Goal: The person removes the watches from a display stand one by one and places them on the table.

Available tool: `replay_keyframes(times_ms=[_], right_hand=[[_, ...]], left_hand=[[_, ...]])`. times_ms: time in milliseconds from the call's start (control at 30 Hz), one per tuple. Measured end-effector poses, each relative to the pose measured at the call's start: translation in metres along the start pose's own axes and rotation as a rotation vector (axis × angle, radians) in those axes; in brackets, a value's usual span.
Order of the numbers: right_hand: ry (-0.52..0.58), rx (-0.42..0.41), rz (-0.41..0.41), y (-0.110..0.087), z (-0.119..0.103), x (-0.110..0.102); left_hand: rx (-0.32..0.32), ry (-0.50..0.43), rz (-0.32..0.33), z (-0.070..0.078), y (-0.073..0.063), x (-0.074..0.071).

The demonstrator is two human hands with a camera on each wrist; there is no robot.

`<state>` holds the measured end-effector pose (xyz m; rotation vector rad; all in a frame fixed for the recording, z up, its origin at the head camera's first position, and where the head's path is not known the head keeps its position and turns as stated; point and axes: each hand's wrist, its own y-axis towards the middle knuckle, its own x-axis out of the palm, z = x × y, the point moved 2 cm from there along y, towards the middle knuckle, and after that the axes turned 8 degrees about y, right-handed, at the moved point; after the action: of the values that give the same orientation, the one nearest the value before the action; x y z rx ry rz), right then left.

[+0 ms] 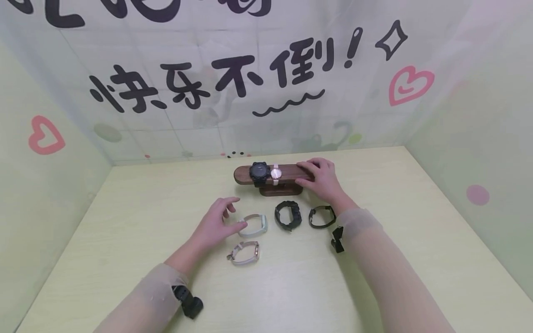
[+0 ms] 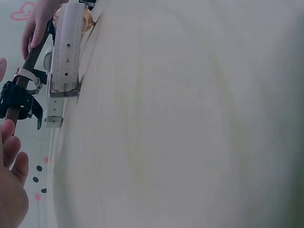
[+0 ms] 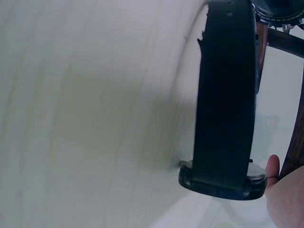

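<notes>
A dark wooden watch stand (image 1: 297,172) carries a black watch (image 1: 260,171) and a pink-strapped watch (image 1: 276,174) side by side on its bar. My right hand (image 1: 322,180) grips the bar's right end, fingers over the far side and thumb along the near side. With fingers loosely bent, my left hand (image 1: 218,221) hovers left of the mint-strapped watch (image 1: 264,224); its thumb overlaps that band in the head view. In the left wrist view, a pale punched strap (image 2: 67,52) stands close to the camera.
On the table (image 1: 145,208) lie a pale pink-strapped watch (image 1: 245,262) nearest me, a chunky black watch (image 1: 295,215), and a thin black watch (image 1: 321,225) beside my right wrist. A printed cloth wall (image 1: 233,134) closes off the back.
</notes>
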<state>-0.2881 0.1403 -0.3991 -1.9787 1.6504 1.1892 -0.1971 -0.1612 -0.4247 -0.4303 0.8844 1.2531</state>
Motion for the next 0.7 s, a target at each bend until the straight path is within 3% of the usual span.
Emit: replay_keyframes(times_ms=[267, 700], right_hand=[[0.008, 0.006, -0.001, 0.0, 0.0, 0.0], [-0.008, -0.001, 0.004, 0.0, 0.001, 0.001]], left_hand=[[-0.005, -0.016, 0.048, -0.005, 0.011, -0.004], [-0.042, -0.019, 0.051, 0.006, 0.038, -0.01]])
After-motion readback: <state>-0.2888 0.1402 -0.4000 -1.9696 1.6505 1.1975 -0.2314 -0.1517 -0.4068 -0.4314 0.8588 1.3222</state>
